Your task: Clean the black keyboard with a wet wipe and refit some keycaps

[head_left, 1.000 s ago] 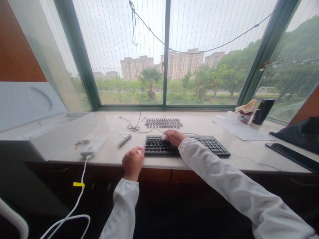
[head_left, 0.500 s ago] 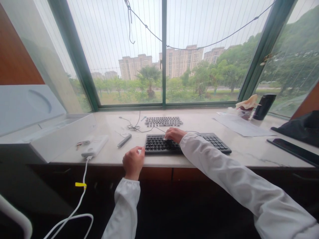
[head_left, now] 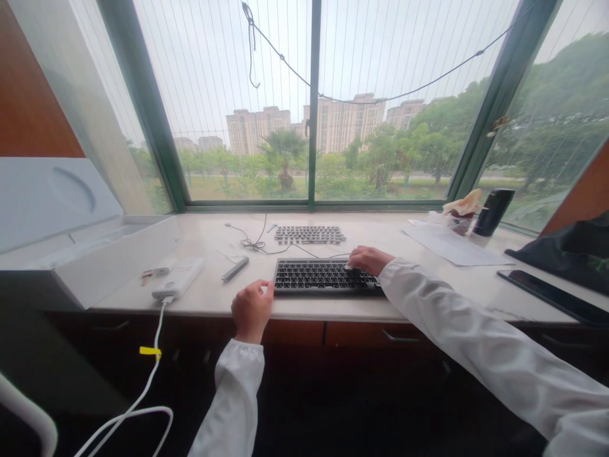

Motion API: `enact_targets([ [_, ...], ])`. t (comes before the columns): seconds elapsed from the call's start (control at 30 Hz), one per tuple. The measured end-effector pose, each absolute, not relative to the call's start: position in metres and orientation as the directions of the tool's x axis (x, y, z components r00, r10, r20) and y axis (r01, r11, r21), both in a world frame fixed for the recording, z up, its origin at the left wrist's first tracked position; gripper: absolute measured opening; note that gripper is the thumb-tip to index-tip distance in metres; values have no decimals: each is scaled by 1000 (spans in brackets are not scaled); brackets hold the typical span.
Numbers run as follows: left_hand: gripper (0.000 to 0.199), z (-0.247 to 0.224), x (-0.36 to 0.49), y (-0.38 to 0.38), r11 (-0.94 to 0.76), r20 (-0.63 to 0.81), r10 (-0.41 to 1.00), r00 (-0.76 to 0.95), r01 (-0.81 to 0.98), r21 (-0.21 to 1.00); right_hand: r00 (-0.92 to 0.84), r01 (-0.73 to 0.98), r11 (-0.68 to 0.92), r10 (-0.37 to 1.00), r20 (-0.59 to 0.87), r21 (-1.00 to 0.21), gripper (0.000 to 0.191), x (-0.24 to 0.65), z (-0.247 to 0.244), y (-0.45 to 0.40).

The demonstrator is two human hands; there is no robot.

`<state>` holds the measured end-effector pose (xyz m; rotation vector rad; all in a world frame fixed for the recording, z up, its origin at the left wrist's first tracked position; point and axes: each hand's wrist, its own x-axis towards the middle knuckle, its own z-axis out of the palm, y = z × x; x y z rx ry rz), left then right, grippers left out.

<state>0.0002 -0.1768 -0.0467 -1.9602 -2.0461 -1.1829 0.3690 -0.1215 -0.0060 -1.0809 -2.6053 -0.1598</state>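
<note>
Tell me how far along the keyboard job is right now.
Done, by the look of it: a full set of loose keycaps lies in tidy rows behind the black keyboard. In hand: the right hand rests on the keyboard's right half, while the left hand steadies its left end at the counter edge. Left: I cannot tell which keys have been dealt with; the loose set remains on the counter.

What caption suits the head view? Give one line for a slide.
Right hand on a black keyboard, left hand at the marble counter's edge, below a window.
</note>
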Motion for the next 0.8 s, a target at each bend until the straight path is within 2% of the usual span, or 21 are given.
enact_targets([
  [0.37, 26, -49, 0, -176, -122, 545, 819, -179, 873, 471, -600, 770, 638, 721, 348, 7, 31, 411, -4, -146],
  [0.63, 27, -47, 0, -178, -134, 551, 815, -176, 869, 476, -581, 790, 613, 751, 315, -5, 24, 404, 7, -145],
  [0.8, 28, -47, 1, -178, -125, 541, 821, -179, 870, 478, -424, 877, 479, 800, 425, -26, 24, 410, 18, -145],
])
